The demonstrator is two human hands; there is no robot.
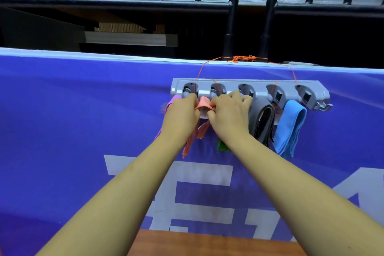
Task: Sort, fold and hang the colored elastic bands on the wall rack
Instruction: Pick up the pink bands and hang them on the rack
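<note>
- Head cam is looking down both bare forearms at a grey wall rack (228, 82). It's hung by an orange string (242, 58) just under the top edge of a big blue banner (83, 110). The rack's long axis runs left to right along that edge.
- The left hand (180, 114) and right hand (228, 114) are basically touching in front of the rack's left half, between the first and second holders. Both have curled fingers pinching the folded top of the orange band (204, 102), one hand on each side of the fold.
- That orange band sits at the rack's lower edge with its fold up. Its tails hang straight down the banner from under the left hand, so the long axis is vertical and the ends point at the banner's bottom edge.
- The purple band (173, 100) is at the rack's left end, mostly hidden behind the left hand, and it drapes down too.
- A bit of green band (221, 147) pokes out below the right wrist. Can't tell which hook it's on.
- The grey band (262, 122) hangs just right of the right hand, and the blue band (289, 127) hangs near the rack's right end. Both are folded over and pointing down.
- There's a black railing (124, 4) above the banner and a strip of wooden surface (207, 243) along the bottom of the view.
</note>
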